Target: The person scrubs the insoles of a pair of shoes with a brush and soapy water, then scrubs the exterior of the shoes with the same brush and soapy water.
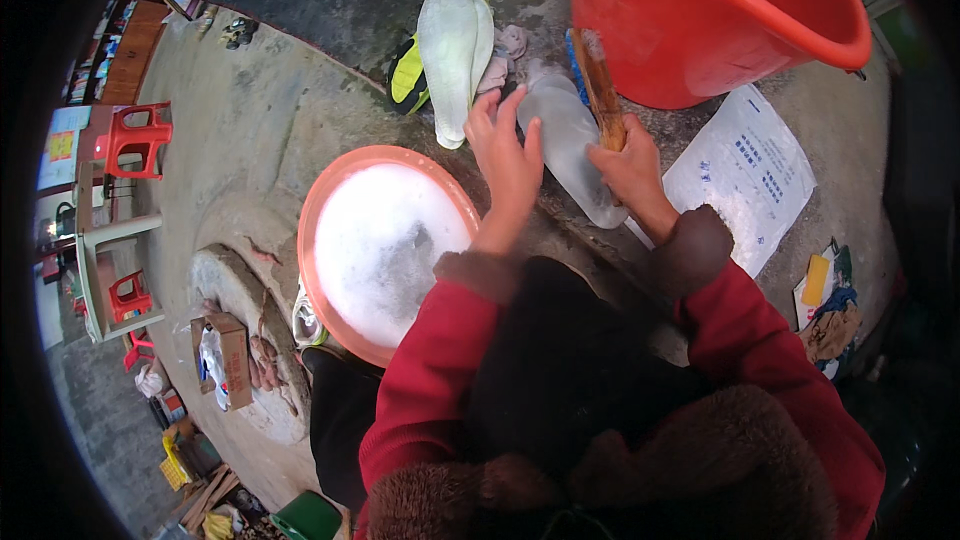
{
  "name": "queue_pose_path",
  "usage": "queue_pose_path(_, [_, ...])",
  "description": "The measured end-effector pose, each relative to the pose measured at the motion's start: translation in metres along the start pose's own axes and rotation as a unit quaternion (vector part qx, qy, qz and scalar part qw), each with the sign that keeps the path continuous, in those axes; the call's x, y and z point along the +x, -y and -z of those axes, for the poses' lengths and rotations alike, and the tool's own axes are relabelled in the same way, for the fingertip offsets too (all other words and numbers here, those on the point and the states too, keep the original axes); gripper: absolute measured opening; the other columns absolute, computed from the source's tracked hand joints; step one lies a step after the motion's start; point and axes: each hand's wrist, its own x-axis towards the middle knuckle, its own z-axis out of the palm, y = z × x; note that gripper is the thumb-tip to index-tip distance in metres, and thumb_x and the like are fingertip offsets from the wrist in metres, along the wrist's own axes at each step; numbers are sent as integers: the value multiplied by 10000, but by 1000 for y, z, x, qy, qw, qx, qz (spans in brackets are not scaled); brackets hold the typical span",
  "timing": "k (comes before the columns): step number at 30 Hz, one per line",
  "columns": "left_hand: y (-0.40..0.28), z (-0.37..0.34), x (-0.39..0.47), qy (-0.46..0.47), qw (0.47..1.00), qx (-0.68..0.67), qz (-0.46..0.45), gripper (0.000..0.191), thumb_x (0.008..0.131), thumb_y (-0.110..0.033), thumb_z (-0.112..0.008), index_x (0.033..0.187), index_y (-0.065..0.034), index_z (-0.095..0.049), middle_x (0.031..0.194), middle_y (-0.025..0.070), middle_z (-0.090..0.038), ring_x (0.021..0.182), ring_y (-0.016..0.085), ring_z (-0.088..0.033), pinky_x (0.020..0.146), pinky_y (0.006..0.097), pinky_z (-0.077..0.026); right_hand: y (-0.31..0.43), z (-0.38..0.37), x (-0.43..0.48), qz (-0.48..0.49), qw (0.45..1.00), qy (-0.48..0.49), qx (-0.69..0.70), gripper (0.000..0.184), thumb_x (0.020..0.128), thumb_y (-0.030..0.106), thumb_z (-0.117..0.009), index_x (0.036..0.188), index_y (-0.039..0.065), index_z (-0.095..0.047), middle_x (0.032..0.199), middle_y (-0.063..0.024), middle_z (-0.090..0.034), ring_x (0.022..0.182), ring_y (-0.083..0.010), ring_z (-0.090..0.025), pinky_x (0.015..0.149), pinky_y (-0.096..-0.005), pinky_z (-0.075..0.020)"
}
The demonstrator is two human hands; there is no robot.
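My right hand (631, 169) is closed around the wooden handle of a scrubbing brush (600, 94), whose blue bristles face left beside a wet grey insole (574, 150) lying on the concrete floor. Just left of the insole, my left hand (506, 150) is raised with its fingers apart, holding nothing. Two pale insoles (450, 52) rest on a black and yellow-green shoe (407, 79) beyond it. Wet pinkish cloth (504, 60) lies between them and the grey insole. An orange basin (309, 240) full of white suds stands to the left, near my left forearm.
A large red tub (660, 30) stands at the upper right. Near my right forearm lies a white plastic bag (742, 165) bearing writing. Left of the basin are a round stone slab (225, 270) and a cardboard box (236, 360). Red stools (139, 141) stand farther left.
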Motion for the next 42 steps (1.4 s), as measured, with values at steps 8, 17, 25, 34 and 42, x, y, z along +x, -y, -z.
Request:
queue_pose_path(8, [24, -20, -61, 264, 963, -52, -20, 411, 797, -101, -766, 1201, -115, -691, 1311, 185, -545, 1201, 380, -533, 1011, 420, -452, -52, 1, -4, 50, 987, 1, -153, 422, 789, 230, -719, 1118, 23, -556, 1005, -243, -682, 933, -433, -678, 792, -472, -529])
queue_pose_path(17, [7, -14, -76, 256, 964, 26, -72, 383, 781, -85, -746, 1161, -111, -709, 1320, 178, -560, 1225, 384, -530, 1030, 447, -451, -61, 59, -64, 97, 919, 156, -349, 679, 934, 269, -652, 1541, 305, -350, 1007, -241, -684, 873, -453, -670, 736, -523, -527])
queue_pose_path(25, [9, -16, -80, 261, 965, 2, -42, 308, 823, -106, -709, 1130, -124, -726, 1329, 156, -565, 1199, 365, -565, 988, 433, -485, -38, 11, 3, 252, 913, 83, -308, 541, 992, 354, -558, 1508, 299, -402, 827, -271, -675, 781, -475, -654, 691, -559, -515])
queue_pose_path(34, [13, -14, -83, 248, 967, -13, -57, 323, 828, -111, -701, 1151, -122, -713, 1366, 148, -546, 1191, 360, -577, 963, 434, -503, -46, 21, -15, 197, 900, 114, -371, 543, 980, 348, -558, 1498, 306, -401, 788, -245, -682, 738, -468, -666, 653, -573, -516])
queue_pose_path(42, [12, -14, -84, 242, 969, -18, -35, 328, 797, -69, -700, 1122, -94, -720, 1319, 174, -543, 1166, 368, -581, 953, 431, -502, -25, 31, -22, 207, 875, 191, -394, 567, 994, 324, -555, 1528, 299, -365, 864, -265, -682, 749, -450, -666, 655, -551, -523])
